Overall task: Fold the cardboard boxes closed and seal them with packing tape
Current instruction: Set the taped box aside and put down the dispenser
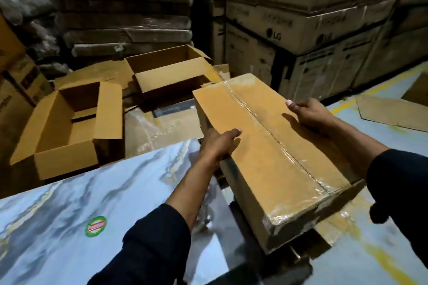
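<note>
stacked cartons point(301, 30) behind, both hands gripping taped box point(273, 152)

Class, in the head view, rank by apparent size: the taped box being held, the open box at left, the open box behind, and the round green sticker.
1. taped box, nearest the camera
2. left open box
3. rear open box, farther off, so true size unsure
4. green sticker

The long brown closed box point(273, 155) has its top flaps folded shut, with shiny clear tape point(281, 143) running down the middle seam and over the near end. It sits tilted. Two more brown boxes, the near open box point(67, 132) and the far open box point(171, 69), stand with flaps up.
</note>
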{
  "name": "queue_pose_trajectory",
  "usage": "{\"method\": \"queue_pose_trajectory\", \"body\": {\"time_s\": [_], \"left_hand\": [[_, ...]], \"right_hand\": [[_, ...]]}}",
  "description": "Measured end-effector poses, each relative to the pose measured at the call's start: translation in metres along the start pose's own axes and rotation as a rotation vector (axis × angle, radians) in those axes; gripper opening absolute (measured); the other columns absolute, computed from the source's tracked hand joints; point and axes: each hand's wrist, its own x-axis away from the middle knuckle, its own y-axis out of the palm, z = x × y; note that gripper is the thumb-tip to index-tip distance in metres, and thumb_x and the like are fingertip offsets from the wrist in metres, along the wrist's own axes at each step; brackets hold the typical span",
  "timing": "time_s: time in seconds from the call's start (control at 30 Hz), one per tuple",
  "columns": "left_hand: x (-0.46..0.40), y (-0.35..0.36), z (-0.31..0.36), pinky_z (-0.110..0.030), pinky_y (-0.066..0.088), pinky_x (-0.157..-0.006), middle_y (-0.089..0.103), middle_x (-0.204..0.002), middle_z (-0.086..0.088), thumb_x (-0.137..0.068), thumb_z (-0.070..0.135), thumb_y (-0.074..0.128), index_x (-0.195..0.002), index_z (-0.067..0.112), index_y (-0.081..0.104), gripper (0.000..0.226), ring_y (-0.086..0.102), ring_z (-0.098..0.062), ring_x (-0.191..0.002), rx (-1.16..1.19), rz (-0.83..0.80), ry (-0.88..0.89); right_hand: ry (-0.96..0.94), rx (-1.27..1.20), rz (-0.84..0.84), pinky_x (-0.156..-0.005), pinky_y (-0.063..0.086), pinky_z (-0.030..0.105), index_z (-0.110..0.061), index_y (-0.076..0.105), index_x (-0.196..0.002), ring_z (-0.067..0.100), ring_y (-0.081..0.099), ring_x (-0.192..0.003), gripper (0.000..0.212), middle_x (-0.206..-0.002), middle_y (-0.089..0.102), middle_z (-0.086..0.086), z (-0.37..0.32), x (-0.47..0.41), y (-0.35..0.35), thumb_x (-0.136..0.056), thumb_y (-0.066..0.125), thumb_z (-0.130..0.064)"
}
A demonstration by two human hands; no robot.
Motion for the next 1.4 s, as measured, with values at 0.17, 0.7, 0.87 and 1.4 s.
{"method": "queue_pose_trajectory", "body": {"time_s": [0.17, 0.7, 0.87, 1.4], "left_hand": [[-0.032, 0.121, -0.031, -0.025, 0.059, -0.062, 0.08, -0.105, 0.0, -0.073, 0.037, 0.091, -0.115, 0.016, 0.073, 0.051, 0.078, -0.021, -0.096, 0.028, 0.063, -0.054], [-0.083, 0.234, -0.103, -0.05, 0.061, -0.094, 0.081, -0.093, -0.002, -0.045, 0.052, 0.09, -0.099, 0.017, 0.078, 0.065, 0.077, -0.029, -0.094, -0.013, 0.251, -0.105], [-0.09, 0.236, -0.114, -0.05, 0.06, -0.096, 0.08, -0.099, 0.001, -0.047, 0.058, 0.09, -0.107, 0.023, 0.074, 0.071, 0.076, -0.028, -0.097, -0.095, 0.251, -0.117], [-0.066, 0.242, -0.136, -0.048, 0.056, -0.1, 0.07, -0.123, 0.003, -0.065, 0.066, 0.07, -0.139, 0.031, 0.05, 0.084, 0.067, -0.028, -0.111, -0.464, 0.253, -0.083]], "right_hand": [[-0.005, 0.051, -0.122, -0.083, 0.058, 0.049, -0.009, 0.075, -0.096, 0.028, 0.07, -0.087, 0.068, -0.093, 0.074, 0.012, 0.098, -0.06, -0.059, -0.098, 0.046, -0.071], [-0.023, -0.026, -0.216, -0.097, 0.054, 0.046, -0.01, 0.068, -0.127, 0.026, 0.064, -0.106, 0.063, -0.117, 0.069, 0.007, 0.216, -0.12, -0.066, -0.103, 0.042, -0.063], [0.0, -0.049, -0.233, -0.088, 0.056, 0.046, -0.017, 0.069, -0.108, 0.024, 0.066, -0.096, 0.056, -0.103, 0.071, 0.004, 0.229, -0.129, -0.053, -0.101, 0.042, -0.066], [-0.004, 0.007, -0.211, -0.1, 0.049, 0.049, -0.007, 0.062, -0.132, 0.038, 0.059, -0.122, 0.06, -0.129, 0.066, 0.015, 0.256, -0.125, -0.033, -0.106, 0.042, -0.057]]}}
